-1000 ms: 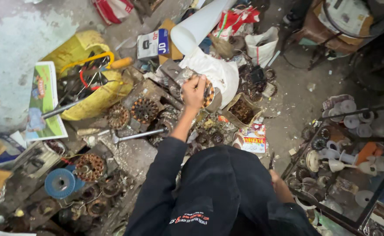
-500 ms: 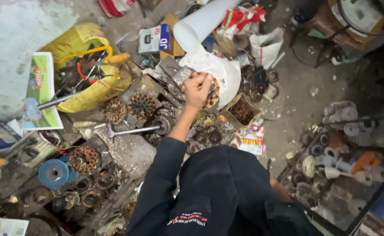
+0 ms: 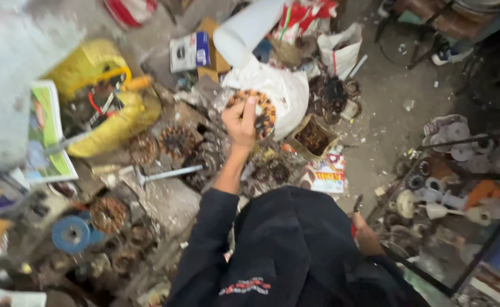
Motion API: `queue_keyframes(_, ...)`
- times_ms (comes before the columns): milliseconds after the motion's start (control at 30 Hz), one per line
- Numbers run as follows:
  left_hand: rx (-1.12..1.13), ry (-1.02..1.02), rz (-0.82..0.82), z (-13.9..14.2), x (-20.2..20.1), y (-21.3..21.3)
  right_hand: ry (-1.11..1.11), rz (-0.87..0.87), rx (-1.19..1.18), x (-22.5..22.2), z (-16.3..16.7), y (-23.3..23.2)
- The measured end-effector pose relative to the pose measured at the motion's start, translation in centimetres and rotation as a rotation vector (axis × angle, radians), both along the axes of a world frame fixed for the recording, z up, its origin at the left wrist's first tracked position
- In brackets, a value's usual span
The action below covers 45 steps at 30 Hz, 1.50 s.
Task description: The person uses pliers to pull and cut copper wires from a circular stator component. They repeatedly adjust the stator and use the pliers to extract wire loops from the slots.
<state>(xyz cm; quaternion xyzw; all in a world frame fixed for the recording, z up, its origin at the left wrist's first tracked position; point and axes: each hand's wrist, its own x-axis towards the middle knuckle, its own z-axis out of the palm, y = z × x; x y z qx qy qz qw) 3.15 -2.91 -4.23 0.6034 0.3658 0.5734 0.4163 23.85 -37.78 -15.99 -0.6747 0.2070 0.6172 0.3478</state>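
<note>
Right hand (image 3: 366, 236) sits low by the hip, closed around a small red-handled tool (image 3: 354, 219). Left hand (image 3: 242, 120) reaches straight ahead, fingers clamped on one round copper-wound coil (image 3: 261, 109), held flat-faced over the white sack (image 3: 287, 91). Two similar coils lie left of it on the bench (image 3: 164, 199).

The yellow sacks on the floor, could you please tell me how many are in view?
2. One yellow sack lies at upper left beside the grey slab; the second yellow sack lies just below it, with tools between them. More could be hidden under the clutter.
</note>
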Motion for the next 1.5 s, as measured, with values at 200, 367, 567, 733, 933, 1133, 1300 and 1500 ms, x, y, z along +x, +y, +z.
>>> queue_keyframes(200,-0.008,0.201,-0.053,-2.7,0.8,1.0,0.016,0.0,-0.003,0.7,-1.6,-0.8)
queue_keyframes(367,-0.088,0.176,-0.09,-2.6,1.0,1.9,0.015,-0.006,0.004,1.5,-2.5,-1.2)
queue_keyframes(567,-0.011,0.124,-0.144,-2.2,-1.0,1.9,0.018,-0.007,-0.044,1.5,-1.9,-0.9)
queue_keyframes(733,-0.081,0.214,-0.037,-5.1,-0.1,1.0,0.028,-0.003,-0.056,1.1,-1.6,-0.1)
queue_keyframes(933,-0.236,0.045,0.227,-3.8,1.8,0.4,0.006,0.02,0.03,1.2,-1.8,0.9)
queue_keyframes(1133,-0.055,0.003,0.041,-1.2,0.9,0.3,0.062,-0.06,0.042,1.0,-0.7,0.3)
queue_keyframes(1300,0.038,0.103,-0.035,-4.4,0.6,0.9,0.009,-0.05,0.169,0.7,-1.1,-0.4)
queue_keyframes(1500,-0.112,0.17,-0.034,-4.8,0.9,1.8,-0.012,0.04,0.079,1.1,-1.9,0.0)
